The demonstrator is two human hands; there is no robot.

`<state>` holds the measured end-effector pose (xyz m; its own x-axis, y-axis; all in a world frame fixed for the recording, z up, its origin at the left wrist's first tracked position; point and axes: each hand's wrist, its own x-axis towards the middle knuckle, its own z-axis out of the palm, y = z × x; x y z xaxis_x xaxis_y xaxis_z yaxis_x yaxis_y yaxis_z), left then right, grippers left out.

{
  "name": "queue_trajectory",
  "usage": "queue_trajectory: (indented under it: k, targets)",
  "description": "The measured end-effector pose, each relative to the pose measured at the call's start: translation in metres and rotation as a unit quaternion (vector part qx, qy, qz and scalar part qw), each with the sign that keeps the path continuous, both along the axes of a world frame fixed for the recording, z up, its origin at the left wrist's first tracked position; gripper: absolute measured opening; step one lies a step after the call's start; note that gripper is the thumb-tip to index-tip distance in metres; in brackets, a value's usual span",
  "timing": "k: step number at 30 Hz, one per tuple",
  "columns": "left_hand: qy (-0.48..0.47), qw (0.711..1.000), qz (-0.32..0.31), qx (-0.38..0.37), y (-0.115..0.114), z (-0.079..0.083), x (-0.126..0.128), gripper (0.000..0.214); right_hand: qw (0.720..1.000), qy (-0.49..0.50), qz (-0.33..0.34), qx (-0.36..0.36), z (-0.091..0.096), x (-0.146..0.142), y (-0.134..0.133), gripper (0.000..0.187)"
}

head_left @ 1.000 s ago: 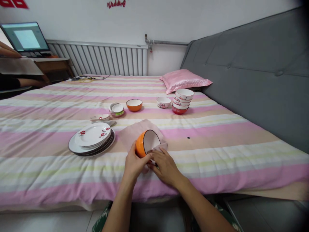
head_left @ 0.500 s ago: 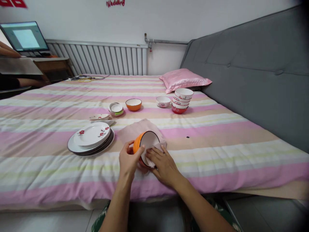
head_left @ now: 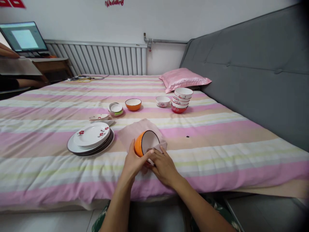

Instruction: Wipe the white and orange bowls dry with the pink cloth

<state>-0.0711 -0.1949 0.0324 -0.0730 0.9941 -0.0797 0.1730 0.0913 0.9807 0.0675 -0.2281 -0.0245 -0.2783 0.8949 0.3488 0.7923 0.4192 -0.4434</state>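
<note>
An orange bowl with a white inside and dark rim is tilted on its side, its mouth facing right. My left hand grips it from the left and below, the thumb over the lower rim. My right hand presses a pale pink cloth against the inside of the bowl, its fingertips partly hidden. More of the pink cloth lies spread on the bed under and behind the bowl.
Left of my hands stands a stack of plates. Behind are small dishes, another orange bowl, a white bowl and a stack of bowls. A pink pillow lies by the grey headboard. A person's arm shows far left.
My left hand has shifted down around the bowl, its thumb now lower on the rim near my right fingers. The bowl has turned slightly. My right hand stays at its inside with the cloth.
</note>
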Motion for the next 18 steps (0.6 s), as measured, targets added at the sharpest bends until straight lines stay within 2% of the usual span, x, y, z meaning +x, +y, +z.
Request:
queue_trajectory:
  k: [2, 4, 6, 13, 18]
  targets:
    - [0.01, 0.999, -0.02, -0.036, 0.0, -0.002, -0.001, 0.095, 1.0, 0.014, -0.016, -0.002, 0.001, -0.003, 0.0, 0.04]
    - [0.003, 0.996, -0.074, -0.046, 0.0, -0.005, -0.002, 0.081, 0.999, 0.034, -0.032, 0.004, 0.0, -0.005, 0.002, 0.038]
    - [-0.003, 0.993, -0.112, -0.024, 0.001, -0.008, -0.002, 0.064, 0.997, 0.056, -0.042, 0.015, 0.0, -0.007, 0.003, 0.037]
    - [0.039, 0.997, -0.063, 0.024, 0.001, -0.014, 0.002, 0.045, 0.996, 0.086, -0.025, 0.02, 0.001, -0.006, 0.003, 0.029]
    - [-0.005, 0.998, -0.057, 0.039, 0.0, -0.012, 0.005, 0.042, 0.997, 0.078, -0.003, 0.021, 0.002, -0.002, 0.001, 0.025]
